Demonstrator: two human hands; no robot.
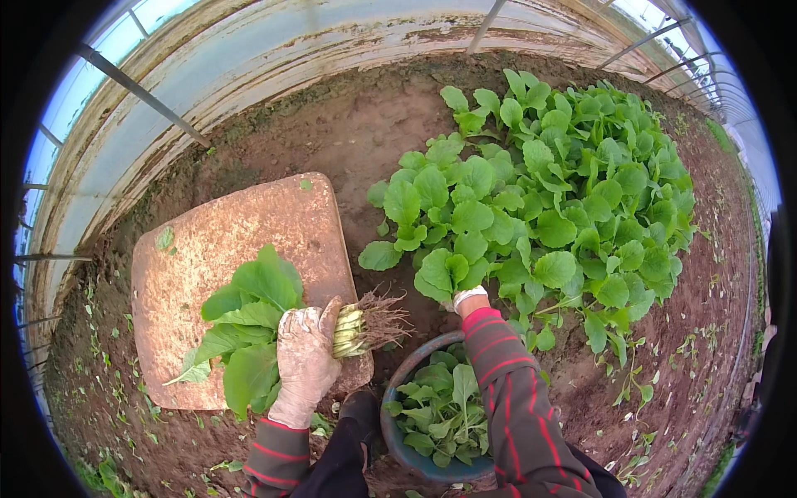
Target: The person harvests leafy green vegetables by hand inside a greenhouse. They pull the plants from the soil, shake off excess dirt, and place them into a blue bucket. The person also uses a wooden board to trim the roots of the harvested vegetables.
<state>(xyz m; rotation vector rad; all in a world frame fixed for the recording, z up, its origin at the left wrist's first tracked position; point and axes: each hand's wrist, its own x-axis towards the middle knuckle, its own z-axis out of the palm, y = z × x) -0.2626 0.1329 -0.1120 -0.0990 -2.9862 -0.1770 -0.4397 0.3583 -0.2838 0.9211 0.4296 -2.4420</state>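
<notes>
My left hand (307, 353), in a dirt-smeared pale glove, is closed round a bunch of leafy greens (270, 290). Its broad leaves point left, and its pale stems and brown, soil-covered roots stick out to the right. The bunch is above a muddy, rounded rectangular board (241, 216) on the ground. My right hand (469, 297) reaches in at the near edge of a dense patch of growing greens (556, 224). Leaves cover its fingers, so their grip is hidden; only the gloved wrist and back of the hand show.
A round blue-grey tub (398, 390) of loose green leaves stands between my legs, under my right forearm. My dark boot (361, 415) is beside it. Scattered leaves lie on the bare soil (664, 373). A mud-streaked plastic sheet wall (332, 58) with metal poles curves behind.
</notes>
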